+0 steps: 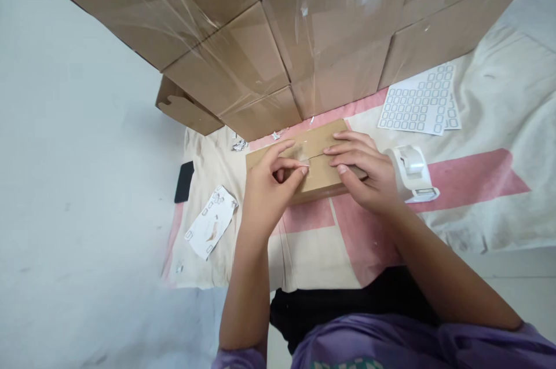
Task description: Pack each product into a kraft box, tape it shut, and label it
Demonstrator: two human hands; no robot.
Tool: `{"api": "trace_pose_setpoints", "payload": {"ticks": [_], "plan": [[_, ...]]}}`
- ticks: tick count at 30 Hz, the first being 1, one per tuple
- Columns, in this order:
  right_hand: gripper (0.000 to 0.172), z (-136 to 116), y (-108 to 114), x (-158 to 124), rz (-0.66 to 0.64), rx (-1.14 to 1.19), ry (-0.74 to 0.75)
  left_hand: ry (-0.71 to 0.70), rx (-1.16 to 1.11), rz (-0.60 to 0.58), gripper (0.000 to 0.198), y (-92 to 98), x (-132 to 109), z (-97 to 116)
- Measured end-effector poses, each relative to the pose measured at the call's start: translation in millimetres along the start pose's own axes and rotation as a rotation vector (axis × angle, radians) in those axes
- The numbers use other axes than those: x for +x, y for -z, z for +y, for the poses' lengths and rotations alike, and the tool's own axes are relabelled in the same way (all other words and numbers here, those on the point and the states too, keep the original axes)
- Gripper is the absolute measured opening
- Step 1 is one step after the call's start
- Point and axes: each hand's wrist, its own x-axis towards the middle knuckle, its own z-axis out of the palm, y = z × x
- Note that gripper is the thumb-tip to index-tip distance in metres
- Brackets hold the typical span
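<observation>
A flat cardboard box (321, 182) lies on the cloth in front of me, with a seam across its top. My left hand (275, 181) pinches a small piece of clear tape (299, 153) at thumb and index finger, over the seam left of the middle. My right hand (362, 169) rests on the right part of the box top with its fingers spread. Just right of that hand stands a white tape dispenser (412, 172) with a roll in it.
Stacked, film-wrapped cartons (339, 27) rise behind the box. Sticker sheets (417, 102) lie at the right, a black phone (185, 182) and a printed paper (211, 222) at the left. An open carton (189, 111) and foil scraps (239, 145) sit behind them.
</observation>
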Motion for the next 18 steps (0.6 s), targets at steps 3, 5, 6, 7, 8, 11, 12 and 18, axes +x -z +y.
{"api": "trace_pose_setpoints", "payload": {"ticks": [3, 5, 6, 7, 8, 11, 12, 18], "plan": [[0.013, 1.1, -0.8, -1.0, -0.004, 0.001, 0.013, -0.031, 0.000, 0.042, 0.038, -3.8, -2.9, 1.2], [0.014, 1.8, -1.1, -1.6, -0.003, -0.003, 0.020, -0.011, -0.056, 0.052, 0.033, -5.0, -4.9, 2.1], [0.014, 1.8, -0.8, -1.6, -0.002, -0.007, 0.024, 0.010, -0.105, 0.050, 0.032, -4.5, -5.4, 2.5], [0.014, 1.3, -0.1, -1.1, -0.002, -0.008, 0.028, 0.029, -0.164, 0.047, 0.031, -3.1, -5.5, 2.9], [0.015, 0.0, 1.2, -0.2, -0.009, -0.009, 0.029, 0.045, -0.228, 0.040, 0.032, -1.0, -5.2, 3.1], [0.017, -11.5, 7.9, 6.5, -0.068, -0.055, 0.003, 0.054, -0.382, -0.008, 0.036, 8.6, -2.9, 2.9], [0.018, -18.2, 10.3, 9.6, -0.085, -0.092, -0.011, 0.051, -0.411, -0.022, 0.037, 12.1, -2.1, 2.6], [0.018, -73.0, 4.3, 21.0, -0.144, -0.024, -0.176, -0.017, -0.483, -0.010, 0.042, 24.1, -6.4, -1.5]]}}
